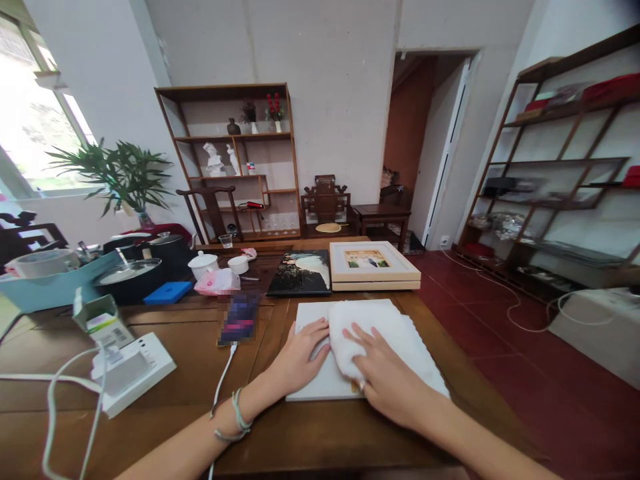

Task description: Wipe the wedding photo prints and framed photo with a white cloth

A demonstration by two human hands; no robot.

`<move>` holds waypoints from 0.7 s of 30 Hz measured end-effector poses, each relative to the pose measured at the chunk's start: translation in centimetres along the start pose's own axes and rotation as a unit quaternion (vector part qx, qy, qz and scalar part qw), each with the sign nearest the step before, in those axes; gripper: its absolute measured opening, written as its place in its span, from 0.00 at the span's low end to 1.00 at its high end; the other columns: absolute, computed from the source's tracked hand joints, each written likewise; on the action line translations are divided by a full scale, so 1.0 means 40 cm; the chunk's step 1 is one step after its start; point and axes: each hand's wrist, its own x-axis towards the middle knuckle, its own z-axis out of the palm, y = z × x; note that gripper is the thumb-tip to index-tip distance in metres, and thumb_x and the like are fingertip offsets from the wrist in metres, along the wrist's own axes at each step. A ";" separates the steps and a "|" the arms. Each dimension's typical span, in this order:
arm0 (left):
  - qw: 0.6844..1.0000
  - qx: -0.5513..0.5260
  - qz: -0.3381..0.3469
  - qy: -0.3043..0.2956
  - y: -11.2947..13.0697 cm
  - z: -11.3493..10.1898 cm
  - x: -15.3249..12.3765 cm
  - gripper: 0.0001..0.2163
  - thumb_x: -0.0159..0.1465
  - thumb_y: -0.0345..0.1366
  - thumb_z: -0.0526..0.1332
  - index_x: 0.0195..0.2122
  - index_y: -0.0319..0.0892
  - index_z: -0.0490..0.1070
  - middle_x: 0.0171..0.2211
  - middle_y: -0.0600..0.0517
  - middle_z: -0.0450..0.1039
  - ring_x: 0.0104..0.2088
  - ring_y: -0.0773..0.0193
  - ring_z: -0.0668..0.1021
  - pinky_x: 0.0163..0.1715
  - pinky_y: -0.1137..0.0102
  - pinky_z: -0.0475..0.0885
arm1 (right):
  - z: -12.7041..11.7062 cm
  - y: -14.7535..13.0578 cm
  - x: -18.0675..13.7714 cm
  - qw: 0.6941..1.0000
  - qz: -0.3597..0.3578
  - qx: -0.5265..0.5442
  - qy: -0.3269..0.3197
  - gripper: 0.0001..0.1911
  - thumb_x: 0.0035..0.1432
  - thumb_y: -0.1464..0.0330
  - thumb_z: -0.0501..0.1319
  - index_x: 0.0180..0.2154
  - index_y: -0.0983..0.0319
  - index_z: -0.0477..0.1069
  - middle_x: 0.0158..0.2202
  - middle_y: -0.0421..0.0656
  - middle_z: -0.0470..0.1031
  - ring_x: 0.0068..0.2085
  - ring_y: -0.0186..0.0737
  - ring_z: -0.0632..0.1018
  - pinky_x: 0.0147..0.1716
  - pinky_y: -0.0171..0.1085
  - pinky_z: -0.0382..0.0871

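Two hands rest on a white board [320, 380] that lies flat near the front edge of a wooden table [165, 427], its long axis running away from the person toward the far wall. The left hand [299, 357] lies palm down with fingers spread and loose on the board's left part, gripping nothing. The right hand [384, 381] presses flat on a white cloth [395, 333], fingers stretched out over its near end, not closed around it; the cloth is soft and nubbly, draped over the board's right half and reaching to its far edge. Beyond the board lie a dark picture [300, 272] and a pale framed picture [373, 263], side by side. Left of the board a phone [239, 319] lies with a white cable [223, 377] running from it toward the person. Farther left sit a white power strip [135, 370], a small box [103, 323], a blue pad [167, 292], a black pot [133, 277] and a white teapot [203, 263]. The table is brown, grooved wood; the floor [525, 373] is dark red tile. A wooden shelf [235, 160] stands against the white back wall, a leafy plant [117, 175] by the window.
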 end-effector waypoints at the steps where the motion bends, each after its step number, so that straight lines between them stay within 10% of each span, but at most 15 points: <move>1: 1.000 0.000 0.001 -0.002 0.001 -0.001 0.001 0.17 0.62 0.33 0.51 0.52 0.49 0.63 0.55 0.50 0.62 0.57 0.56 0.62 0.56 0.49 0.49 | -0.002 -0.021 -0.028 1.000 -0.004 -0.005 -0.018 0.19 0.44 0.78 0.52 0.39 0.66 0.71 0.60 0.51 0.50 0.62 0.50 0.44 0.57 0.53 0.38; 8: 1.000 -0.002 0.000 -0.005 -0.005 0.001 0.001 0.17 0.61 0.32 0.51 0.51 0.47 0.64 0.55 0.49 0.62 0.57 0.56 0.62 0.57 0.51 0.48 | -0.030 -0.065 -0.103 0.998 -0.019 0.020 -0.056 0.14 0.46 0.76 0.54 0.37 0.65 0.72 0.60 0.51 0.52 0.61 0.48 0.47 0.58 0.51 0.41; 13: 1.000 -0.007 0.002 0.006 -0.010 0.009 0.000 0.16 0.63 0.36 0.50 0.52 0.47 0.63 0.56 0.48 0.62 0.57 0.56 0.62 0.57 0.50 0.47 | -0.035 0.024 -0.007 0.998 0.013 0.031 0.054 0.16 0.61 0.67 0.46 0.39 0.67 0.69 0.56 0.55 0.60 0.60 0.45 0.53 0.57 0.47 0.45; 21: 1.000 -0.017 -0.015 0.013 -0.020 0.015 0.000 0.18 0.63 0.35 0.50 0.54 0.46 0.60 0.57 0.48 0.59 0.58 0.56 0.60 0.57 0.50 0.46 | -0.020 0.087 0.162 0.999 0.007 -0.020 0.043 0.15 0.55 0.73 0.50 0.43 0.69 0.68 0.52 0.55 0.64 0.59 0.49 0.54 0.55 0.51 0.43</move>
